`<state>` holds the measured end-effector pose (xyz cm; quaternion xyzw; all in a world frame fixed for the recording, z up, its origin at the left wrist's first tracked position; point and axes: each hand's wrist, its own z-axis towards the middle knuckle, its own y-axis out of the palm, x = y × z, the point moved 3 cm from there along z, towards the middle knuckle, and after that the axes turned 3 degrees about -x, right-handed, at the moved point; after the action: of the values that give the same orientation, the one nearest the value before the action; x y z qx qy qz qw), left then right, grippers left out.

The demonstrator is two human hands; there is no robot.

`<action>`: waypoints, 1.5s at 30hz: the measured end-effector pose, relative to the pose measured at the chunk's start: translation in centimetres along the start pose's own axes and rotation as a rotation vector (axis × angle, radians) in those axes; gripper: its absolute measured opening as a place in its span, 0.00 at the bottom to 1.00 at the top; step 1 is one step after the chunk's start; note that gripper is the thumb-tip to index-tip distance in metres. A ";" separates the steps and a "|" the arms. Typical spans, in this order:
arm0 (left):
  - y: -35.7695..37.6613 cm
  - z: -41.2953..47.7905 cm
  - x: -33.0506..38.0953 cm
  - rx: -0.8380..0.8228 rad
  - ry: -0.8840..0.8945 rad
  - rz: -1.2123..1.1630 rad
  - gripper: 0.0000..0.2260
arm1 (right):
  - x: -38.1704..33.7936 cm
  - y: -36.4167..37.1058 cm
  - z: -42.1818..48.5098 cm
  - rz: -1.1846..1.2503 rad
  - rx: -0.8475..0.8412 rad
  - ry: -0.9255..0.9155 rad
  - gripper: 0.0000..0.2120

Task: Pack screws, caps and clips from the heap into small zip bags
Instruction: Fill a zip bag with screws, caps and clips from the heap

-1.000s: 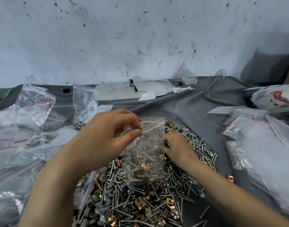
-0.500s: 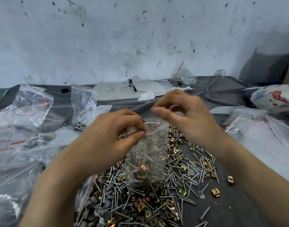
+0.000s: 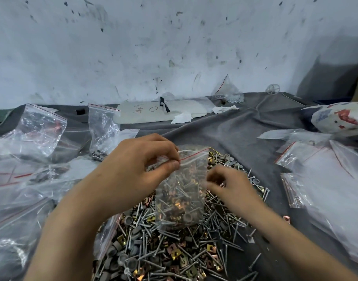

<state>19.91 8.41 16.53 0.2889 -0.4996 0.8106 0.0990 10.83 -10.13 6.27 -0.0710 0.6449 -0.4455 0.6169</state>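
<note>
Left hand (image 3: pixel 133 175) pinches the bag (image 3: pixel 182 195) rim above the heap (image 3: pixel 174 250), apparently for filling; right hand (image 3: pixel 228 183) fingers (image 3: pixel 215 176) curled, blurred, their load unclear.

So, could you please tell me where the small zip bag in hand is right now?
In the head view the small zip bag hangs at centre over the heap, pinched at its top by the left hand, with the right hand beside it.

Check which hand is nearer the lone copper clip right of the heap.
Right. The right hand is above the heap, up-left of the clip; the left hand is farther left, pinching the top of the zip bag.
</note>
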 end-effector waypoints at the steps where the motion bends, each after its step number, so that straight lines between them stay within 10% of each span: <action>1: 0.1 0.0 0.1 -0.004 0.004 0.002 0.07 | -1.1 -1.2 -0.1 0.128 0.096 -0.017 0.07; 5: 0.5 0.2 0.4 -0.023 0.034 -0.012 0.08 | -6.9 -5.5 -0.6 0.415 0.290 -0.249 0.07; 13: 0.4 0.3 0.3 -0.026 0.023 -0.014 0.09 | -5.3 -5.3 -2.5 0.142 0.277 -0.261 0.06; 19: 0.5 0.4 0.4 -0.027 0.027 -0.005 0.09 | 3.1 0.3 -5.9 -0.378 -0.196 -0.025 0.04; 29: 1.0 0.5 0.7 -0.031 0.060 -0.002 0.10 | -1.9 -4.6 -5.4 0.220 0.311 -0.144 0.09; 33: 1.5 0.5 1.1 -0.041 0.100 0.027 0.09 | -6.9 -6.4 -3.5 0.261 0.219 -0.339 0.06; 40: 0.9 0.4 0.8 -0.009 0.102 0.002 0.14 | -2.7 -6.1 -2.1 0.260 0.343 -0.144 0.08; 45: 0.5 0.4 0.5 -0.002 0.078 -0.021 0.15 | 2.8 -0.6 -1.5 -0.170 0.044 0.039 0.05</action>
<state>19.43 7.79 16.52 0.2622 -0.4932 0.8197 0.1270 8.59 -11.58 4.37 -0.1033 0.6387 -0.5115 0.5654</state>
